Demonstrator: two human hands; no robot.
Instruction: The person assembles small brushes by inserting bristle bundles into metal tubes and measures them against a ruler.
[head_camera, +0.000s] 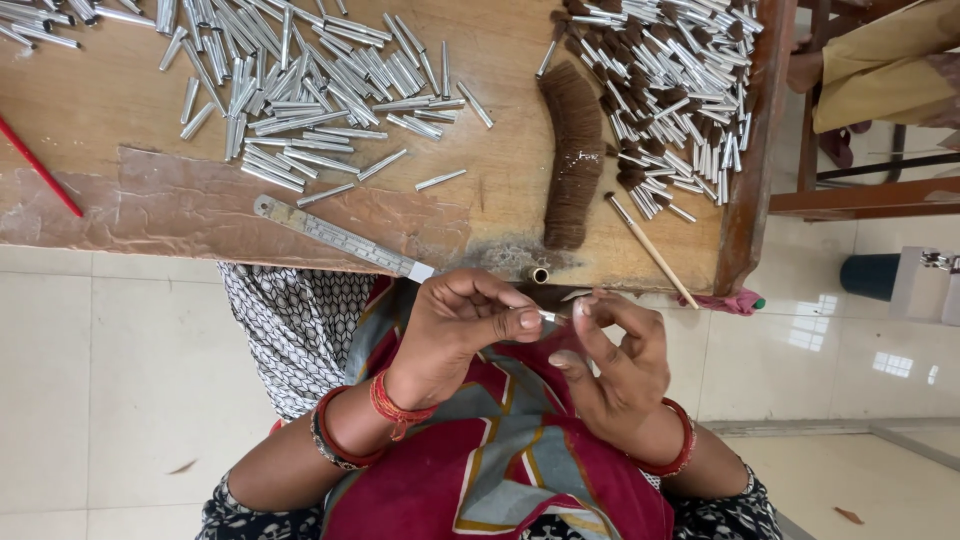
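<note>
Lap: red, grey and patterned cloth (500, 460) fills the bottom of the view, below the table edge.
Left hand (455, 325): curled narrow, thumb and forefinger pinched on the near end of a small metal ferrule (548, 316); red bangles (395, 405) circle the wrist.
Right hand (615, 355): fingers bent, thumb and fingertip meeting at the other end of the same ferrule; a red bangle (680, 450) sits on the wrist.
Ferrule's place: held in the air between both hands, just off the near edge of the table (90, 100), below the short tube.
Short tube (540, 274): a single metal tube standing at the table's near edge, open end toward the camera.
Bristle bundle (575, 150): a curved row of brown hair lying on the table beyond the short tube.
Thin wooden stick (650, 250): lies slanted on the table, right of the bristle bundle.
Steel ruler (340, 238): lies slanted along the table's near edge, left of the short tube.
Left heap (300, 80): loose silver ferrules spread over the table, far left of the bristle bundle.
Right heap (675, 85): ferrules with brown tufts, piled just right of the bristle bundle.
Red rod (40, 168): slanted at the table's left edge.
</note>
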